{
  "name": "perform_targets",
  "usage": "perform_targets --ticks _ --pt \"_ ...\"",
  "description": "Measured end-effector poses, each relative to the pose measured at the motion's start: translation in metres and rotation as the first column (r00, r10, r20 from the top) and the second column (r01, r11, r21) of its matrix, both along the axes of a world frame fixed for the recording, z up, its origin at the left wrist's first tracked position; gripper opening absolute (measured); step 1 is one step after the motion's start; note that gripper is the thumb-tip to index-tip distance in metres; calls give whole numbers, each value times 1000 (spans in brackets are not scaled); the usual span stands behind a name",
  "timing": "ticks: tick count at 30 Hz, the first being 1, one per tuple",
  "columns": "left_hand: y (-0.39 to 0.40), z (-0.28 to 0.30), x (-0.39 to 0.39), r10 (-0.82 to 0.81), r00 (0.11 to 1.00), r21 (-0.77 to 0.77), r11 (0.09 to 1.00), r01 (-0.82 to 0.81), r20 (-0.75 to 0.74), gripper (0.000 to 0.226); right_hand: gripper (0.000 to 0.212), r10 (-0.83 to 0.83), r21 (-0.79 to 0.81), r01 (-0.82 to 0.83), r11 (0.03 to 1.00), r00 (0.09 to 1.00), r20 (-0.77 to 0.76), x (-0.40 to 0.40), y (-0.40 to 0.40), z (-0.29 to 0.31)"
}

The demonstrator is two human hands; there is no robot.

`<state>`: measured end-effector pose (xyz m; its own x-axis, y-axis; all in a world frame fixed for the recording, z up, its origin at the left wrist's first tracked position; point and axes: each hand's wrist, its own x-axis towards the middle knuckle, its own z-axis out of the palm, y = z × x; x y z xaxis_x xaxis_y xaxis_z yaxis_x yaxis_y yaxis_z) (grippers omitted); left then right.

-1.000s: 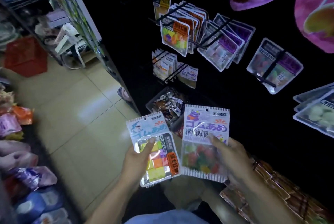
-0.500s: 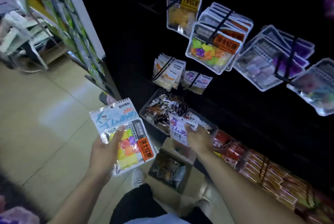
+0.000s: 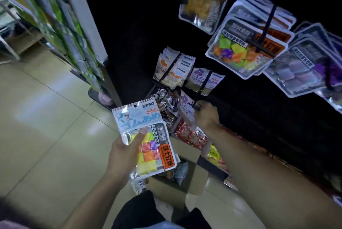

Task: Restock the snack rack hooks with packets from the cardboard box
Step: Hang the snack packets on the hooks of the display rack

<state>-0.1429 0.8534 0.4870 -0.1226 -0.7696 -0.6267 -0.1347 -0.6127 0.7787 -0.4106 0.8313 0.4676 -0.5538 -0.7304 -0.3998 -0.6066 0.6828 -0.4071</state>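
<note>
- Head view: restocking looks partly done, judging by the rack, where several hooks (image 3: 201,82) above the cardboard box (image 3: 187,173) already carry packets, some stacked deep.
- The box sits open on the floor below the rack, and wrappers show inside it, so stock seems to remain.
- The left hand (image 3: 124,154) grips a blue-topped candy packet (image 3: 146,136) just above the box, thumb pressed on its clear window; this one is not yet hung.
- The right hand (image 3: 206,116), up and to the right of the box, has its fingers curled around a purple-printed packet (image 3: 186,106) at the tip of a low hook; whether the hole is on the prong cannot be told.
- Hanging packets of the same purple print (image 3: 205,79) sit straight above that hand, further above the box.
- Writing: the held packet shows large Japanese letters reading "ゴムあめ", a small Chinese header, and an orange label with Chinese characters, too blurred to read surely.
- A yellow-labelled packet (image 3: 205,1) hangs highest above the box; its characters are unclear.
</note>
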Motion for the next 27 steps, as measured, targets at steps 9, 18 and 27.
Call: perform_targets --ticks 9,18,27 --pt "7 -8 -2 24 994 88 996 -15 -109 33 26 32 -42 -33 999 999 -29 -23 -1 2" --pt "12 -8 -14 32 985 111 994 -13 -171 30 27 100 -48 -105 993 990 -104 -22 2 15" --pt "7 -7 -18 52 981 123 992 -29 -185 29 21 60 -133 -69 989 996 -71 -22 -6 17"
